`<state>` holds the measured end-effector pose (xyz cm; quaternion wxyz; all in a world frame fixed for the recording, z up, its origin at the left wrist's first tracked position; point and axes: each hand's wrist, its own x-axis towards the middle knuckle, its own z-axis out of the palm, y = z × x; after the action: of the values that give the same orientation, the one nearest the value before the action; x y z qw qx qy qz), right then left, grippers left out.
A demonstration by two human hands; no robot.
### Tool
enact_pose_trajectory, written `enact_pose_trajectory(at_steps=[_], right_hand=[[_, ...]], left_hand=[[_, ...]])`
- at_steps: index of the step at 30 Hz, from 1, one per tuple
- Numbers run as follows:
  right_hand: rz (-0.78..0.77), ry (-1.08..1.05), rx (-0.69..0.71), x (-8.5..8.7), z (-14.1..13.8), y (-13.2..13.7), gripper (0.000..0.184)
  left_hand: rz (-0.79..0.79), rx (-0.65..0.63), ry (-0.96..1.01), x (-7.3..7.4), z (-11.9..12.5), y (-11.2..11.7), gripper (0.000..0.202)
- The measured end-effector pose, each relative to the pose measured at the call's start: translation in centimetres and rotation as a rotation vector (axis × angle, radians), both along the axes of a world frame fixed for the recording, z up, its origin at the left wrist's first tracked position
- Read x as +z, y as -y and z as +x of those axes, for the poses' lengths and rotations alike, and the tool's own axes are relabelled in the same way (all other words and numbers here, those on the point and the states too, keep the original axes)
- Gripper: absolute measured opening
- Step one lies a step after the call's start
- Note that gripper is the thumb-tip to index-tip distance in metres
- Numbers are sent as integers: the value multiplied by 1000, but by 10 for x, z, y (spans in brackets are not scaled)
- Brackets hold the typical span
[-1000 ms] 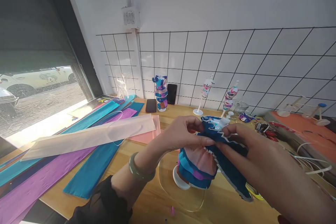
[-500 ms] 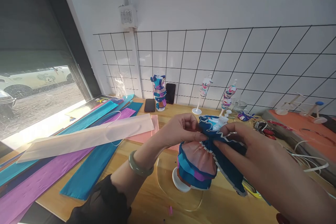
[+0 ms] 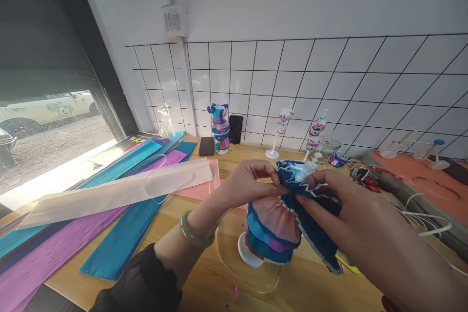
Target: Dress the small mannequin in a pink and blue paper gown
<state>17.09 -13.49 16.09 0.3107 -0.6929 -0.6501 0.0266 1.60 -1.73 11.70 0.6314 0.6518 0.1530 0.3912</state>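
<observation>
A small dress form on a white round base (image 3: 249, 256) stands on the wooden table (image 3: 204, 273). It wears a layered paper skirt (image 3: 273, 226) in pink, blue and purple. My left hand (image 3: 247, 184) pinches a dark blue crepe strip with a white zigzag edge (image 3: 317, 234) at the form's waist. My right hand (image 3: 338, 207) presses the same strip against the waist from the right, fingers closed on it. The strip's loose end hangs down to the right of the skirt.
Long crepe paper strips in teal (image 3: 126, 231), purple (image 3: 54, 258), cream (image 3: 113, 192) and pink lie at the left. Another dressed form (image 3: 219, 127), two phones (image 3: 235, 129), two wrapped forms (image 3: 315, 132) stand by the grid wall. An orange tray (image 3: 431, 190) and keys (image 3: 361, 175) sit right.
Both hands stay pinched at the form's waist; the pink skirt layer shows more below the blue strip. The camera has shifted slightly.
</observation>
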Motion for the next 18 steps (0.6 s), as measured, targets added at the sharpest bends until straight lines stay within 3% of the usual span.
enact_pose_trajectory(at_steps=[9, 13, 18], right_hand=[[11, 21, -13, 1, 2, -3, 25], [-11, 21, -17, 1, 3, -5, 22], [-6, 43, -38, -1, 3, -8, 16]], left_hand=[[78, -12, 5, -5, 0, -1, 18], [98, -10, -8, -3, 0, 1, 20], [128, 102, -66, 3, 3, 9, 30]])
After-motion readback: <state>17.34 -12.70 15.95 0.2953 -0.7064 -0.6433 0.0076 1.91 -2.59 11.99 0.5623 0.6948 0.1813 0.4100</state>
